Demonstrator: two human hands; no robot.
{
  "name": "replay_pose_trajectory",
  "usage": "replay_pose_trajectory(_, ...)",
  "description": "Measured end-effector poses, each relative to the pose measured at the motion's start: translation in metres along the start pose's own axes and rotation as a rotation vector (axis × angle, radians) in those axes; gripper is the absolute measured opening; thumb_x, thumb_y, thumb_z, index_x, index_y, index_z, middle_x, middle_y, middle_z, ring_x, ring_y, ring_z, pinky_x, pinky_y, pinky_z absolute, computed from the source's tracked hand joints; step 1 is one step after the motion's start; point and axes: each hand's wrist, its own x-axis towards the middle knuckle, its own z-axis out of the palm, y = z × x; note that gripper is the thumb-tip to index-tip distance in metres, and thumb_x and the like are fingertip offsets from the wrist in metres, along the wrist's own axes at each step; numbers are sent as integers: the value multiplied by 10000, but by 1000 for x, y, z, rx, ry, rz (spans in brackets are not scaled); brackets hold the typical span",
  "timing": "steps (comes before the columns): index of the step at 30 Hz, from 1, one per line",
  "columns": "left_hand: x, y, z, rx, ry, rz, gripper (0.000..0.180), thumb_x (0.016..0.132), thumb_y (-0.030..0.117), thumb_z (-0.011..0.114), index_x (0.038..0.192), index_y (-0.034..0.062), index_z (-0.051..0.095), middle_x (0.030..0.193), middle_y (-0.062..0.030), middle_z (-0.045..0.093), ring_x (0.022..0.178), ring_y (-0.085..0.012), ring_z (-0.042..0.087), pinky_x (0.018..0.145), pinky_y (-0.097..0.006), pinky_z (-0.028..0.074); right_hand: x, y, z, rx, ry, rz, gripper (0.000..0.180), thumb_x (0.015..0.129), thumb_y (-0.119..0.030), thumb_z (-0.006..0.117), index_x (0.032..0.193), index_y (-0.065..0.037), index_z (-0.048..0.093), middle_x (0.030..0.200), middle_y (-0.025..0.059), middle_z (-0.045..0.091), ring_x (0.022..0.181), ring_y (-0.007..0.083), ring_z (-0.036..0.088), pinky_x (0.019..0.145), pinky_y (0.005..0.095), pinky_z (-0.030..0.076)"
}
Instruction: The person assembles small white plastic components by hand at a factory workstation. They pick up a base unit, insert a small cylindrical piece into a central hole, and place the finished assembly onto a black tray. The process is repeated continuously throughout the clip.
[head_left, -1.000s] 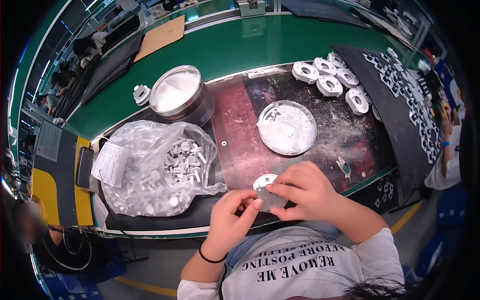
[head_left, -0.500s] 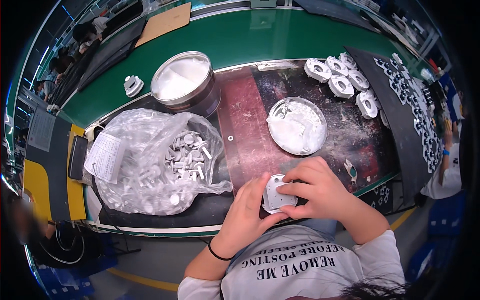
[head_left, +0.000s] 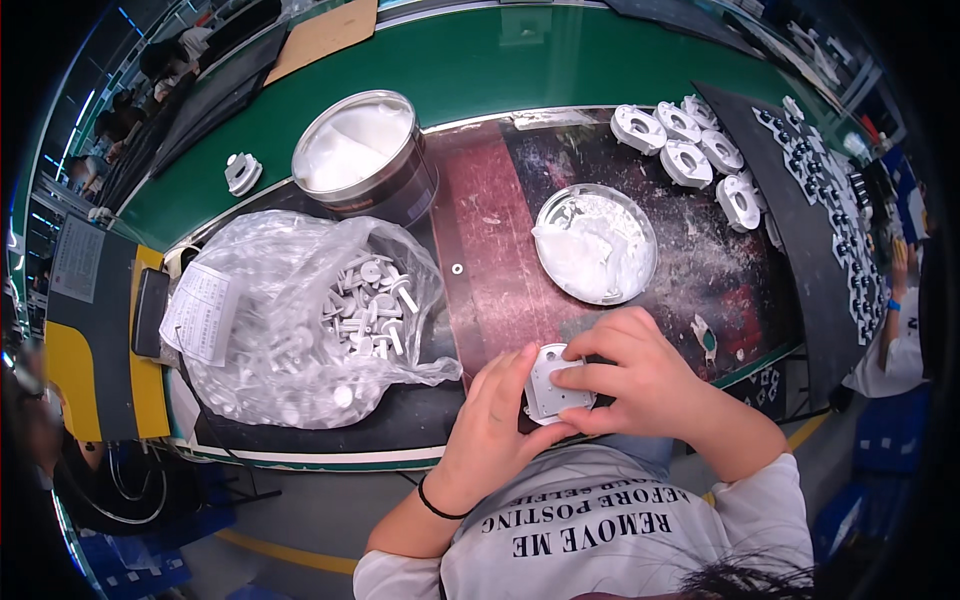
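The flat whitish plate point(head_left: 546, 396) has small holes. Left hand point(head_left: 497, 422) and right hand point(head_left: 640, 376) hold it between them.

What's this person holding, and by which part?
A pale, flat-faced part, by its edges: left hand at its left side, right hand at its right, reaching over its face.

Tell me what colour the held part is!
The held part is whitish-grey, best seen in the head view.
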Motion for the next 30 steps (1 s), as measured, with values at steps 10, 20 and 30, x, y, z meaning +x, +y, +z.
replay_pose_trajectory(10, 0, 0, 1, -9, 10, -7, 920, 631, 190, 830, 1371, 29, 308, 1226, -184, 511, 1106, -374, 508, 936, -448, 418, 3, 4, -3, 19, -27, -19, 378, 539, -237, 791, 893, -156, 686, 935, -7, 594, 869, 193, 557, 808, 363, 398)
replay_pose_trajectory(20, -1, -2, 3, 38, 12, 2, 991, 576, 159, 867, 1363, 60, 274, 1242, -162, 514, 1093, -326, 525, 904, -405, 441, -3, 8, -4, 15, -82, -9, 350, 620, -285, 771, 938, -188, 662, 995, -13, 582, 964, 186, 538, 870, 371, 375)
replay_pose_trajectory(30, -1, 6, -1, 56, 57, 2, 943, 586, 253, 856, 1340, 28, 335, 1236, -193, 492, 1101, -373, 504, 933, -443, 415, -29, 5, 5, 63, 196, 66, 445, 643, -333, 776, 1009, -118, 645, 1056, 54, 589, 981, 250, 539, 864, 390, 386)
